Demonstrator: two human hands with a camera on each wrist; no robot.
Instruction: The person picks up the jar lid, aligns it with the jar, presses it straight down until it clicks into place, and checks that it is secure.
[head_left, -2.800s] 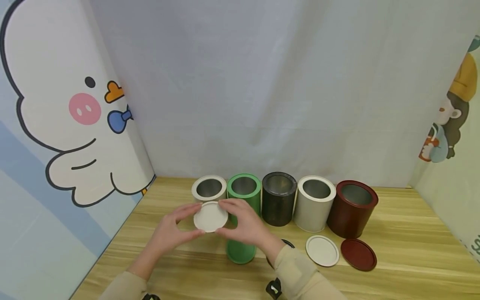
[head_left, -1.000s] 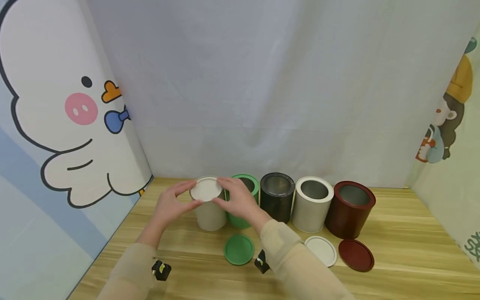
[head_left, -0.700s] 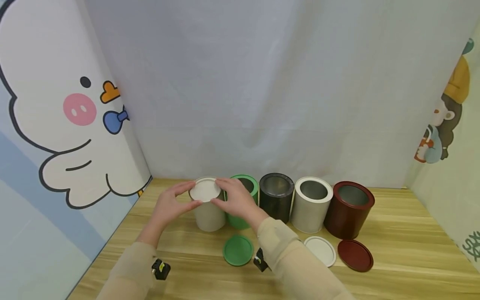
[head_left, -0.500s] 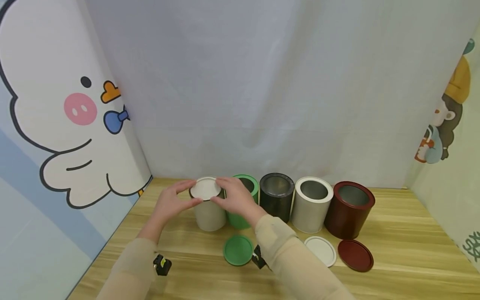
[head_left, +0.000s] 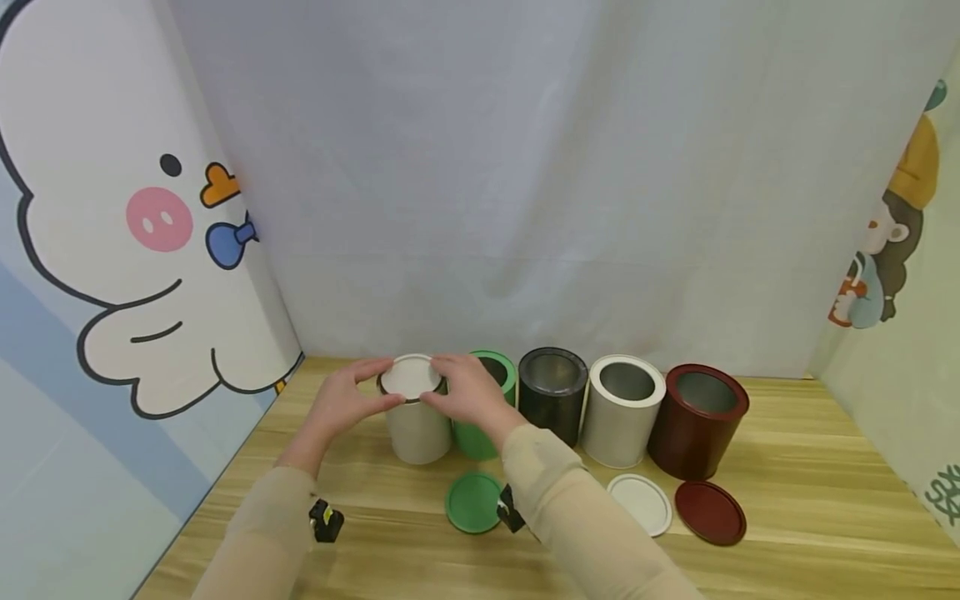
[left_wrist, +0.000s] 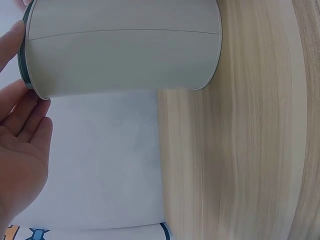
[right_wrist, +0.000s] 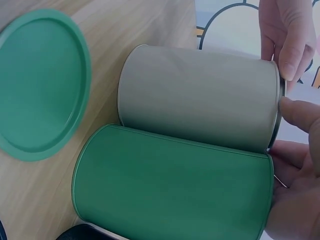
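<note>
A white round lid sits over the mouth of the leftmost white can, with a dark band showing under its front edge. My left hand holds the lid's left side between thumb and fingers. On the opposite side my right hand holds it the same way, thumb at the front. The left wrist view shows the can's pale side lying sideways in the picture, with fingers at its rim. Beside it in the right wrist view stands the green can, touching or nearly touching the white one.
Rightward in a row stand a black can, another white can and a dark red can, all without lids. In front lie a green lid, a white lid and a dark red lid. A pale curtain hangs behind.
Both hands have carried the white lid back from in front of the cans onto the leftmost can's mouth. Over the last half second the lid and hands have barely moved.
</note>
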